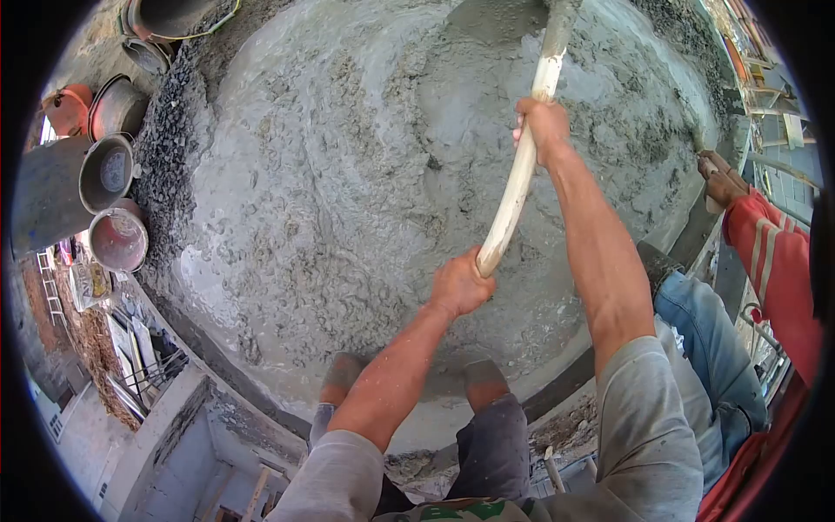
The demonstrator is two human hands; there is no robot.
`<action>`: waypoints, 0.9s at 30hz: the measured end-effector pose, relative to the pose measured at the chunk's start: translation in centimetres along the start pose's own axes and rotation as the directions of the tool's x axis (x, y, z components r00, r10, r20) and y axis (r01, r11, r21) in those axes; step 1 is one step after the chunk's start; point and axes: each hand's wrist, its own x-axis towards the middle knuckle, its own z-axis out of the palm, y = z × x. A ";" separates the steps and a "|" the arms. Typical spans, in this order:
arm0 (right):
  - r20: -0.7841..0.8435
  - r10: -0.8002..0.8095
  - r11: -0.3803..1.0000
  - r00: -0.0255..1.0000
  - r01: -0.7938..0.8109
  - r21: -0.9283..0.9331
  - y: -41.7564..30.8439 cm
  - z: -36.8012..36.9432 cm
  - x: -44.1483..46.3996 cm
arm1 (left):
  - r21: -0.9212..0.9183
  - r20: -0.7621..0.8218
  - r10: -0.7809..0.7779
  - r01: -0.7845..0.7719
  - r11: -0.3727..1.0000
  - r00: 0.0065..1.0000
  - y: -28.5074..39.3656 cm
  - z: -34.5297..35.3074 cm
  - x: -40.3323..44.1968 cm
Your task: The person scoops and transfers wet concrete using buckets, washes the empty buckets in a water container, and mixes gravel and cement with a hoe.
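Both of my hands grip the pale wooden handle (515, 193) of a shovel or hoe. My left hand (463, 283) is wrapped round its near end, and my right hand (545, 129) holds it farther up. At the top of the view the tool's grey blade (496, 19) sits in the wet concrete, partly covered, so its exact shape cannot be made out. The wet concrete (348, 183) spreads in a broad grey pool beneath my hands, lumpy in places and smooth in others. My lower legs stand at its near edge.
At the left stand several buckets (119, 239) beside a band of dark gravel (165, 148). A co-worker in a red sleeve (774, 252) is close on my right, with a hand (722, 180) near the pool's edge. A low block wall (165, 426) lies at lower left.
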 end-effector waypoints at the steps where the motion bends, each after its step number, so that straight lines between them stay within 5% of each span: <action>1: -0.015 -0.026 0.996 1.000 0.027 0.081 -1.4 1.4 2.2 | 0.131 -0.031 0.035 -0.031 0.991 0.999 -0.3 -3.4 3.0; 5: 0.022 -0.114 0.889 0.993 0.093 0.448 -1.5 9.1 11.3 | 0.445 -0.174 0.125 -0.035 0.895 0.977 -0.7 -16.9 9.0; 8: 0.151 0.087 0.901 0.985 -0.142 0.411 6.2 16.2 9.9 | 0.472 -0.134 -0.127 0.176 0.864 0.983 -4.9 -19.1 5.2; 11: 0.250 0.249 0.920 0.936 -0.309 0.242 12.6 17.5 1.6 | 0.323 -0.122 -0.284 0.308 0.895 0.951 -11.0 -13.0 -2.9; 16: 0.331 0.494 0.867 0.804 -0.482 -0.125 18.9 8.9 -15.2 | 0.000 -0.087 -0.533 0.535 0.845 0.842 -9.1 3.2 -21.4; 18: 0.335 0.545 0.838 0.768 -0.501 -0.215 22.0 5.0 -21.3 | -0.169 0.033 -0.621 0.617 0.769 0.783 -8.4 8.7 -27.9; 21: 0.272 0.639 0.767 0.719 -0.569 -0.297 22.2 -0.8 -29.0 | -0.175 0.259 -0.679 0.725 0.667 0.687 -4.3 11.4 -35.7; 23: 0.253 0.703 0.711 0.665 -0.668 -0.218 19.8 -4.5 -33.2 | -0.242 0.484 -0.589 0.746 0.621 0.647 -2.5 11.9 -41.4; 25: 0.167 0.735 0.678 0.658 -0.698 -0.231 18.1 -7.7 -36.1 | -0.254 0.545 -0.508 0.709 0.658 0.667 -0.9 11.7 -45.3; 27: 0.110 0.665 0.745 0.739 -0.644 -0.174 14.7 -8.6 -36.5 | -0.302 0.622 -0.454 0.730 0.613 0.638 -0.9 10.3 -45.6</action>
